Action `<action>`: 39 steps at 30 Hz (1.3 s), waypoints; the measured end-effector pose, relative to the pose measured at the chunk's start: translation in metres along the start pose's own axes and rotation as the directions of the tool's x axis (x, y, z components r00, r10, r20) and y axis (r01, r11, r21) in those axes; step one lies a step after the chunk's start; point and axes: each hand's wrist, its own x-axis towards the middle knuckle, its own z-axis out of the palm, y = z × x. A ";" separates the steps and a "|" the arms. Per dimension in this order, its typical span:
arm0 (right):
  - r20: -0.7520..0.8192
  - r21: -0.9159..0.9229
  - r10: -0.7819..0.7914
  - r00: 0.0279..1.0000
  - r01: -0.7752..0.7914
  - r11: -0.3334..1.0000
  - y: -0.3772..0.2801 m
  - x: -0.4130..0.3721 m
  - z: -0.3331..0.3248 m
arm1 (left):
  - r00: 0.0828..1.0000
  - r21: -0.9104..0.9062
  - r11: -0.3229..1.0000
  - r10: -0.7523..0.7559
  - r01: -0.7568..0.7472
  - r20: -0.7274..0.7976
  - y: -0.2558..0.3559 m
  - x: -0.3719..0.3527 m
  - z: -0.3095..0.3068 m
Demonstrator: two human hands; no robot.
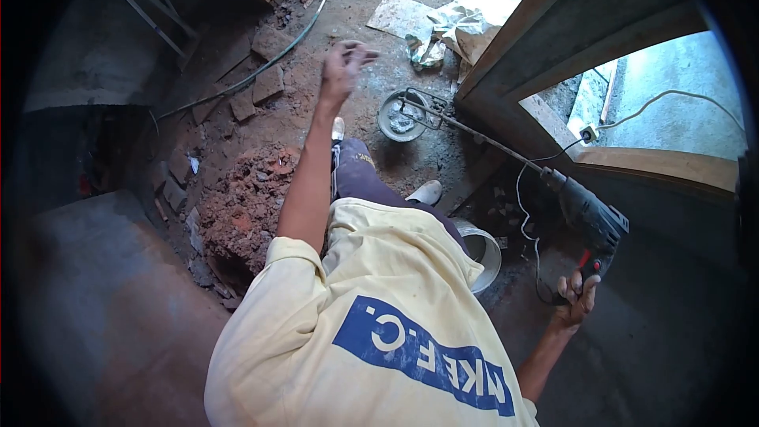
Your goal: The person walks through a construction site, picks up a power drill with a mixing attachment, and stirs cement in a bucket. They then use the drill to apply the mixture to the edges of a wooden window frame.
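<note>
My right hand [577, 300] grips the handle of an electric drill [589, 209] at the right. A long mixing rod [498, 145] runs from the drill to the upper left. Its wire-frame paddle [423, 109] overlaps a round bucket [383, 120] with greyish-white material in it. Out in front, my left hand [340, 71] is raised over the floor to the left of that bucket, fingers loosely bent and apart, holding nothing. A second, pale bucket [492, 269] stands beside my right leg, partly hidden by my shirt.
Broken earth and rubble [249, 205] lie heaped to my left, near loose bricks [267, 85]. A hose [296, 55] crosses the floor. The drill's cord meets a white socket [588, 134] by the wooden frame [664, 166]. Crumpled sheeting [466, 20] lies ahead.
</note>
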 end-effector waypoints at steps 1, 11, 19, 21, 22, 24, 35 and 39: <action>-0.050 -0.078 -0.003 0.999 0.000 0.997 0.002 0.012 0.017 | 0.994 0.013 0.998 -0.052 0.054 -0.101 -0.009 -0.006 -0.020; 0.080 -0.395 0.154 0.985 -0.110 0.912 0.135 0.206 0.098 | 0.224 -0.344 0.736 -0.552 0.583 -0.803 -0.188 -0.249 -0.203; 0.071 -0.734 0.198 0.978 -0.083 0.674 0.280 0.287 0.117 | -0.032 -0.390 0.223 -0.835 0.893 -0.549 -0.193 -0.329 -0.200; 0.035 -0.860 0.203 0.979 -0.074 0.504 0.310 0.306 0.100 | -0.001 -0.388 0.223 -0.866 0.894 -0.500 -0.200 -0.326 -0.192; 0.030 -0.866 0.211 0.977 -0.080 0.493 0.318 0.311 0.109 | 0.058 -0.375 0.250 -0.888 0.893 -0.456 -0.204 -0.319 -0.193; 0.019 -0.918 0.190 0.982 -0.058 0.391 0.332 0.310 0.123 | 0.064 -0.323 0.227 -0.893 0.919 -0.445 -0.214 -0.306 -0.188; -0.076 -0.981 0.352 0.933 -0.007 -0.192 0.377 0.375 0.154 | 0.520 -0.082 0.576 -0.784 0.814 -0.339 -0.273 -0.175 -0.101; 0.124 -0.979 0.292 0.948 0.166 -0.122 0.394 0.393 0.166 | 0.644 -0.098 0.723 -0.661 0.684 -0.384 -0.291 -0.180 -0.048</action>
